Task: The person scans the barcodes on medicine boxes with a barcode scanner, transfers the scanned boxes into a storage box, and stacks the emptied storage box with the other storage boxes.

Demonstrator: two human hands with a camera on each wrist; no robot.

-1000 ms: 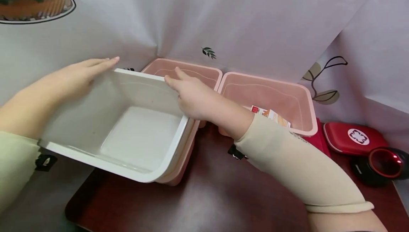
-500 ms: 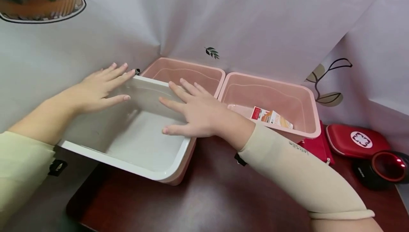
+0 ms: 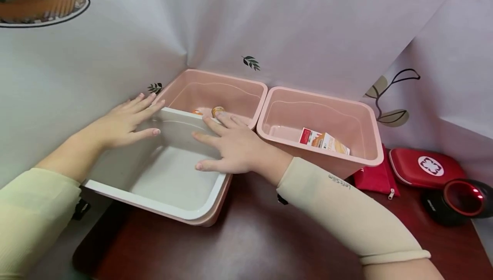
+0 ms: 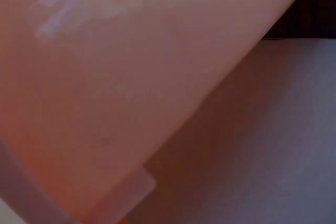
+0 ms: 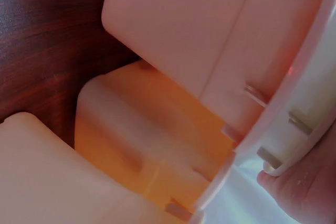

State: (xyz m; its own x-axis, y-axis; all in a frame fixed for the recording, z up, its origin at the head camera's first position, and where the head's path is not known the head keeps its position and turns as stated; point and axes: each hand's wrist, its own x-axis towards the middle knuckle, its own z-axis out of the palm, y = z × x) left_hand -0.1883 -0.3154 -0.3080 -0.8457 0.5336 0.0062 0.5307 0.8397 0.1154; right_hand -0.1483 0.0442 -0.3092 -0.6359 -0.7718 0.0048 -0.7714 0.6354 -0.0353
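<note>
A white plastic bin (image 3: 173, 181) sits nested inside a pink bin (image 3: 213, 216) at the front left, its rim just above the pink one. My left hand (image 3: 123, 121), fingers spread, lies along the white bin's left and back rim. On the opposite side, my right hand (image 3: 236, 147) rests over the right rim with fingers and thumb extended. The left wrist view is filled by the pink bin's outer wall (image 4: 147, 66). In the right wrist view, part of my right hand (image 5: 307, 190) shows at the white rim (image 5: 317, 77), above the pink wall (image 5: 178, 30).
Two more pink bins stand behind, against the wall cloth. The left one (image 3: 204, 75) has a small can (image 3: 218, 111) in it; the right one (image 3: 323, 100) holds small printed boxes (image 3: 323, 141). At right lie a red pouch (image 3: 375, 179), red case (image 3: 427, 168) and black device (image 3: 446, 207).
The white bin has gone down into the pink bin, bringing the can behind into view. Both hands have spread their fingers and moved onto the rim from its sides.
</note>
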